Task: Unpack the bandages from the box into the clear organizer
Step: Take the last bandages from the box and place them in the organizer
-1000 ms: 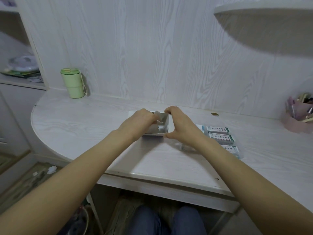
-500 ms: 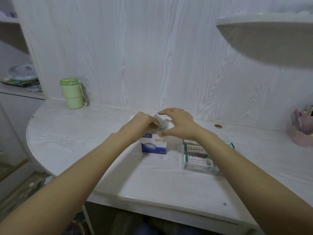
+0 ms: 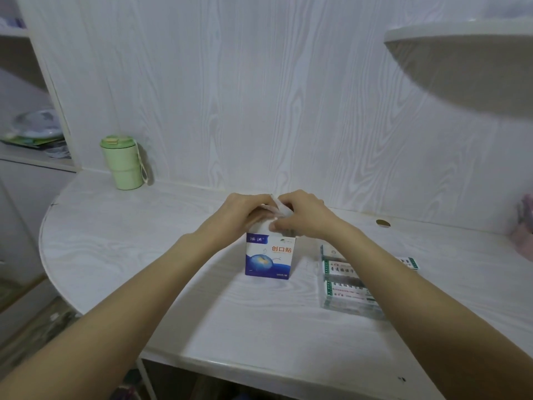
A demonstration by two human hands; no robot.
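Note:
A white and blue bandage box (image 3: 269, 256) stands upright in the middle of the desk. My left hand (image 3: 248, 210) grips its top from the left. My right hand (image 3: 300, 215) pinches a white flap or bandage strip (image 3: 279, 208) at the box's open top. What lies inside the box is hidden by my fingers. The clear organizer (image 3: 343, 284) sits to the right of the box, partly under my right forearm, with white and green packets (image 3: 344, 294) in it.
A green lidded cup (image 3: 122, 163) stands at the back left by the wall. A pink holder (image 3: 523, 238) sits at the far right. A small round brown spot (image 3: 383, 223) marks the desk near the wall. A curved shelf (image 3: 461, 36) hangs above right.
The box went from lying tilted to standing upright on the desk. Both hands stayed at its top, and the view tilted upward.

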